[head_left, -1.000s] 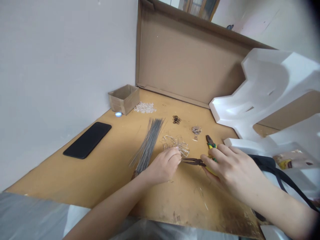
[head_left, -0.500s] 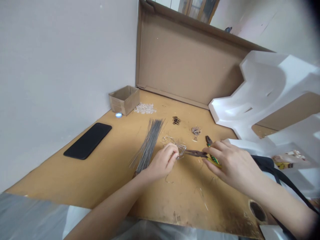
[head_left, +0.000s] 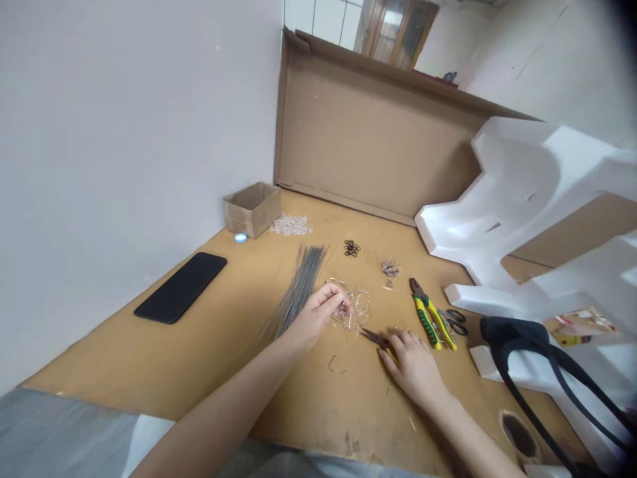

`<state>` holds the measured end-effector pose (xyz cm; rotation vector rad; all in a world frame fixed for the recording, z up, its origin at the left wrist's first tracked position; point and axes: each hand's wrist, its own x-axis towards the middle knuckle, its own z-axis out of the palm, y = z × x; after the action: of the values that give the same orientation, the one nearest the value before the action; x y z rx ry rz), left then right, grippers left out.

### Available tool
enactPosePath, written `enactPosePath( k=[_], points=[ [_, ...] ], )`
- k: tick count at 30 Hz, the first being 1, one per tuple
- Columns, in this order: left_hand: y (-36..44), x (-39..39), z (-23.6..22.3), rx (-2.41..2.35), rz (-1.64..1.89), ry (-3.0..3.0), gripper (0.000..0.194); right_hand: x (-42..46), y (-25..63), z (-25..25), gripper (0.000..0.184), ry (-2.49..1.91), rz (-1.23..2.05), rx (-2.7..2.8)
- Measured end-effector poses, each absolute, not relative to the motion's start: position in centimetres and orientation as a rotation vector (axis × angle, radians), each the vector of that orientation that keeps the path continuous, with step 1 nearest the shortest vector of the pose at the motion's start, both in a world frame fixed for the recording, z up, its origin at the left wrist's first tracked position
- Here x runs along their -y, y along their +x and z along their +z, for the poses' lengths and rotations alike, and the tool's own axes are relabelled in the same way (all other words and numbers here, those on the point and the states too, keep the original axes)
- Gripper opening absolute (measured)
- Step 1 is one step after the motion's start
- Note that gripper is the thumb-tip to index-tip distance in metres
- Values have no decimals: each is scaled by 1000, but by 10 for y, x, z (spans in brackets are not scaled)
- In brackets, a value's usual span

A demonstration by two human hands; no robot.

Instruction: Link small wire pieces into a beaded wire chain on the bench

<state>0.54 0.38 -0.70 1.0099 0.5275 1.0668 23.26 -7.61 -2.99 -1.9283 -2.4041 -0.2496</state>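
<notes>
My left hand (head_left: 323,309) is closed in a pinch at a loose tangle of thin bent wire pieces (head_left: 359,309). It seems to hold a bit of wire, partly hidden by the fingers. Low on the tabletop, my right hand (head_left: 415,368) rests over the yellow handles of long-nose pliers (head_left: 377,337), whose dark jaws point toward the tangle. Beside my left forearm lies a bundle of straight grey wires (head_left: 302,285). One bent wire piece (head_left: 336,365) lies apart, nearer the front edge.
Yellow-green pliers (head_left: 428,318) and scissors (head_left: 455,321) lie on the right. Behind are black rings (head_left: 352,248), a small metal heap (head_left: 391,267), clear beads (head_left: 291,225) and a cardboard box (head_left: 253,209). A black phone (head_left: 182,287) lies left; white foam (head_left: 517,179) stands right.
My right hand has come down toward me with the long-nose pliers, away from the left hand, uncovering the yellow-green pliers and scissors. My left hand has shifted slightly left over the wire tangle.
</notes>
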Motion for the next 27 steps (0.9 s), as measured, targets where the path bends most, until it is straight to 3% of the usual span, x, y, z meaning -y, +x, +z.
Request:
enactPosePath(
  k=[4,9,14,22,27],
  points=[
    [5,-4,-8,-528,1078,1032,17,72,236,-28,26,-1818,-83,2320],
    [5,-6,-9,-509,1075,961,16,63,214,-9,13,-1583,167,1975],
    [6,-9,-10,-411,1088,802,15,62,187,5,16,-1238,202,2129],
    [6,-9,-11,-384,1079,746,12,58,180,0,15,-1180,132,2259],
    [6,-8,-11,-449,1024,713,15,61,177,-1,15,-1160,307,2187]
  ],
)
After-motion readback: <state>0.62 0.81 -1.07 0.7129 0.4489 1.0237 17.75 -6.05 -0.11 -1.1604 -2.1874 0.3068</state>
